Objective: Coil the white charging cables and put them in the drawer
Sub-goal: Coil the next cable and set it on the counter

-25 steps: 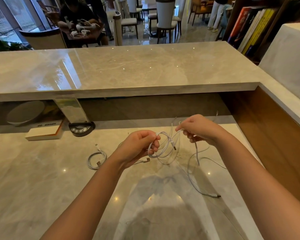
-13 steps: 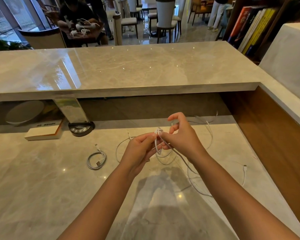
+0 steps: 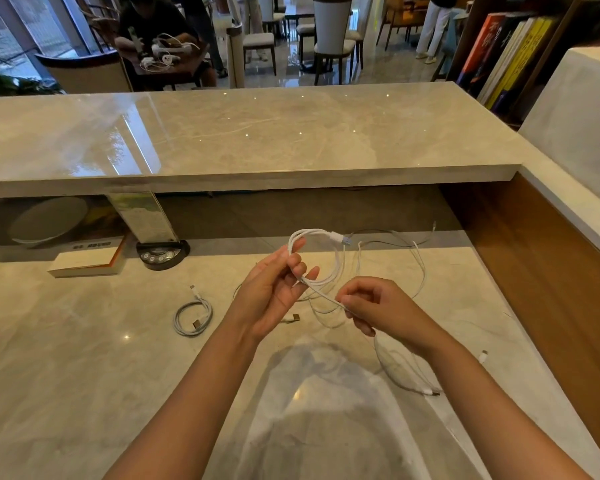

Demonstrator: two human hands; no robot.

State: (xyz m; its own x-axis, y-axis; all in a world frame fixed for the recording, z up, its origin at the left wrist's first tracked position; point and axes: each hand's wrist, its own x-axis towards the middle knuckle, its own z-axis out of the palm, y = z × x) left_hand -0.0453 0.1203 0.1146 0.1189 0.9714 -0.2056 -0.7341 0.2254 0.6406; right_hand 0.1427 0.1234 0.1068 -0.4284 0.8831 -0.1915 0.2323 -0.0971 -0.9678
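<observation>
My left hand [image 3: 274, 292] pinches a white charging cable [image 3: 338, 263] wound into a loose loop above the marble desk, its USB plug sticking out at the loop's top right. My right hand [image 3: 378, 306] grips the same cable lower down, pulling a strand taut between the hands. The cable's tail drops past my right wrist to a plug lying on the desk. A second coiled white cable [image 3: 193, 317] lies on the desk left of my left hand. More loose white cable [image 3: 418, 268] trails behind the hands. No drawer is in view.
A raised marble counter [image 3: 257, 133] runs across behind the desk [image 3: 84, 375]. Under it sit a book [image 3: 87, 261], a black round device [image 3: 161, 252] and a pale dish [image 3: 49, 220]. A wooden side panel [image 3: 551, 289] bounds the right. A person sits at a table far behind.
The hands were together at the cable; now the left hand has lifted the loop higher, and the right hand has slid down and right along the strand.
</observation>
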